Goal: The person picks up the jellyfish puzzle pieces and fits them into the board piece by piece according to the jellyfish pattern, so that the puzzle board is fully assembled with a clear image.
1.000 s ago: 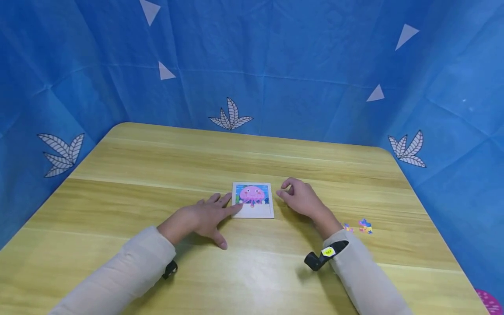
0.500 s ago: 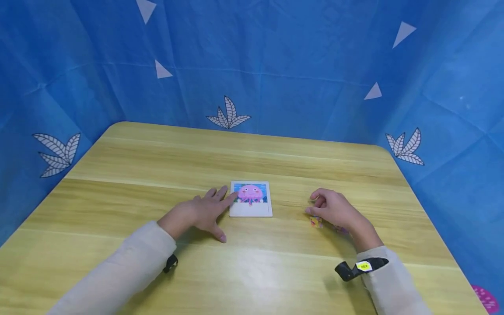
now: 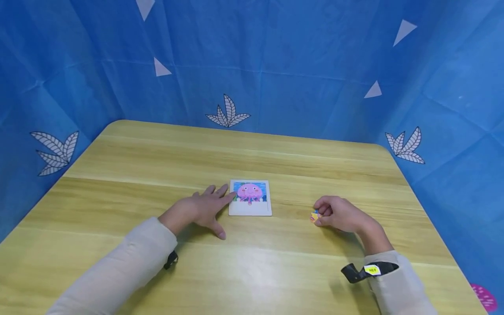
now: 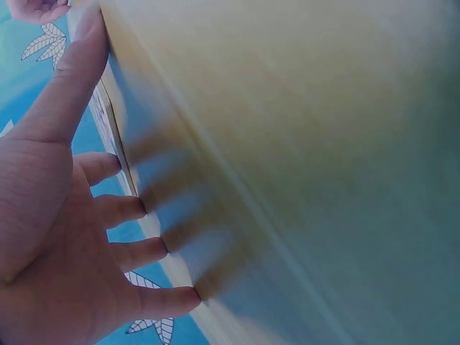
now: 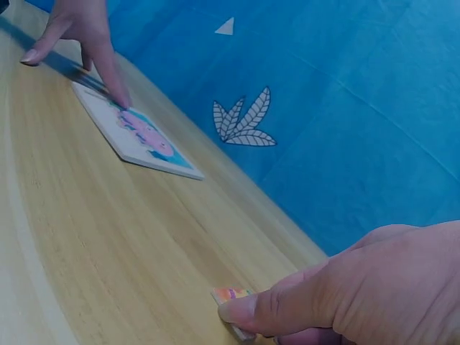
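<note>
A white-framed puzzle board [image 3: 250, 209] lies on the table, a pink jellyfish picture filling its upper part and a bare white strip below. My left hand [image 3: 204, 210] rests with fingers spread beside it, the index fingertip over the board's left edge. In the left wrist view the left fingers [image 4: 136, 255] are straight, tips at the tabletop. Right of the board, my right hand [image 3: 342, 214] pinches a small yellow-orange puzzle piece [image 3: 314, 216] between thumb and fingers. The right wrist view shows the right thumb on top of this piece [image 5: 228, 295], low over the wood.
The wooden table [image 3: 252, 271] has a rounded back edge, and a blue cloth [image 3: 307, 52] with leaf and triangle prints hangs behind and at both sides. Black wrist cameras are strapped at both sleeves [image 3: 401, 284].
My right hand has moved right, away from the board, and now pinches a puzzle piece. The pieces seen earlier at the right are out of sight. The left index fingertip has drawn back slightly.
</note>
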The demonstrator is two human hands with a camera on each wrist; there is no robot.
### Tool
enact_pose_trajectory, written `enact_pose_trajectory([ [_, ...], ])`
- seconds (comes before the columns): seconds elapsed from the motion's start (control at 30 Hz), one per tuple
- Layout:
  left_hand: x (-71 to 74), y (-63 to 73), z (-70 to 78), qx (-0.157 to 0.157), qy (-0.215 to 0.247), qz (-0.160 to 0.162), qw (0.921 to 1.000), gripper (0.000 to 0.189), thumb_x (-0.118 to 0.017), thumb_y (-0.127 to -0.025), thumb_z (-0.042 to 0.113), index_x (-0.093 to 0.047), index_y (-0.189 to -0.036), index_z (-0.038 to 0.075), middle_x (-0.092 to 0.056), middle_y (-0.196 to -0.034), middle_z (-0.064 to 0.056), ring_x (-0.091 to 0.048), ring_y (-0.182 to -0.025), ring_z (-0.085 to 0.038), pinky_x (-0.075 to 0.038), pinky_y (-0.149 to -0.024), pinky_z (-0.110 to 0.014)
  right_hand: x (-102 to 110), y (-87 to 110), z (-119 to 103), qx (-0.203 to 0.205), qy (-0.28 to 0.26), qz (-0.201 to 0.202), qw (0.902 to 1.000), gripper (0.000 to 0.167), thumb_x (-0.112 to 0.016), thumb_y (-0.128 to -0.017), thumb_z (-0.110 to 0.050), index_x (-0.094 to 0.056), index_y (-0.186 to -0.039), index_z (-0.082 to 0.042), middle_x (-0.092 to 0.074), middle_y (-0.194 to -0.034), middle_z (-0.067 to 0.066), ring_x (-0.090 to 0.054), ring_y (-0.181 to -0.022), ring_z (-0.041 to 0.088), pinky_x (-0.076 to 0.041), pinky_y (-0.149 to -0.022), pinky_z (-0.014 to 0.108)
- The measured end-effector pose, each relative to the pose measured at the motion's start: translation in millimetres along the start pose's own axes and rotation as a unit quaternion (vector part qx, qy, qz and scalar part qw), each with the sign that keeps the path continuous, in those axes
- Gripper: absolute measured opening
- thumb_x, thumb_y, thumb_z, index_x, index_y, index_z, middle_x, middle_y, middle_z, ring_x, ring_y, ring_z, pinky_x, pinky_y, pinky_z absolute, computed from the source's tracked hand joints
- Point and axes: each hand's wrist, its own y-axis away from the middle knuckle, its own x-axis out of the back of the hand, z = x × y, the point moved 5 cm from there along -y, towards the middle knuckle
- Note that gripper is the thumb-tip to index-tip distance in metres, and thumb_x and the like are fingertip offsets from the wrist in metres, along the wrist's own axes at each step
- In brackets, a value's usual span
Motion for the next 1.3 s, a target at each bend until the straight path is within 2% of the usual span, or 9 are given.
enact_pose_trajectory([
  [0.13,-1.3,-0.4,-0.5,-0.002,0.001,0.002,1.0000,0.115,-0.074,-0.067,0.061,-0.010,-0.153,0.020,0.000,-0.159,-0.012,-0.004,-0.143,-0.043,-0.017,-0.104,-0.069,-1.4,-1.8,-0.8,-0.004,0.004,0.001,1.0000,0.034,-0.075,-0.080,-0.013,-0.058,-0.105,0.001,-0.059,-0.092,0.007,-0.054,-0.083,0.017,-0.048,-0.075,0.029],
  [0.3,-2.4,-1.1,-0.2,-0.005,0.002,0.002,1.0000,0.114,-0.073,-0.067,0.061,-0.010,-0.153,0.022,0.000,-0.159,-0.011,-0.004,-0.143,-0.042,-0.017,-0.105,-0.068,-2.2,-1.7,-0.9,-0.021,0.008,0.008,0.9997,0.038,-0.075,-0.080,-0.014,-0.057,-0.110,0.003,-0.058,-0.094,0.008,-0.053,-0.085,0.019,-0.047,-0.077,0.033],
  [0.5,-3.1,-1.6,1.2,-0.004,0.003,-0.002,1.0000,0.114,-0.073,-0.067,0.061,-0.009,-0.153,0.022,0.000,-0.159,-0.011,-0.004,-0.143,-0.042,-0.017,-0.105,-0.068,-3.5,-2.4,1.6,-0.024,0.017,0.020,0.9994,0.033,-0.074,-0.080,-0.013,-0.059,-0.107,0.002,-0.059,-0.091,0.007,-0.053,-0.083,0.017,-0.046,-0.073,0.029],
  [0.6,-2.8,-2.1,0.7,-0.003,0.002,0.000,1.0000,0.114,-0.073,-0.067,0.061,-0.009,-0.153,0.022,0.000,-0.159,-0.011,-0.004,-0.143,-0.042,-0.017,-0.105,-0.068,-2.1,-2.7,1.5,-0.020,0.030,0.036,0.9987,0.036,-0.075,-0.079,-0.016,-0.059,-0.106,0.002,-0.060,-0.091,0.007,-0.054,-0.082,0.017,-0.046,-0.072,0.029],
  [0.77,-2.7,-1.7,0.1,-0.002,0.004,0.002,1.0000,0.113,-0.073,-0.067,0.061,-0.010,-0.153,0.022,-0.001,-0.159,-0.011,-0.005,-0.143,-0.041,-0.017,-0.106,-0.067,0.1,-2.2,0.9,-0.037,0.051,0.058,0.9963,0.040,-0.077,-0.077,-0.024,-0.060,-0.104,0.001,-0.060,-0.092,0.007,-0.053,-0.082,0.017,-0.044,-0.072,0.031],
  [1.3,-2.0,0.7,-2.8,0.004,0.003,0.003,1.0000,0.114,-0.073,-0.067,0.061,-0.010,-0.153,0.022,-0.001,-0.159,-0.010,-0.004,-0.143,-0.041,-0.018,-0.106,-0.067,-2.5,-7.3,0.1,-0.030,0.035,0.068,0.9966,0.033,-0.077,-0.078,-0.019,-0.058,-0.098,-0.002,-0.059,-0.089,0.007,-0.053,-0.078,0.016,-0.045,-0.068,0.027],
])
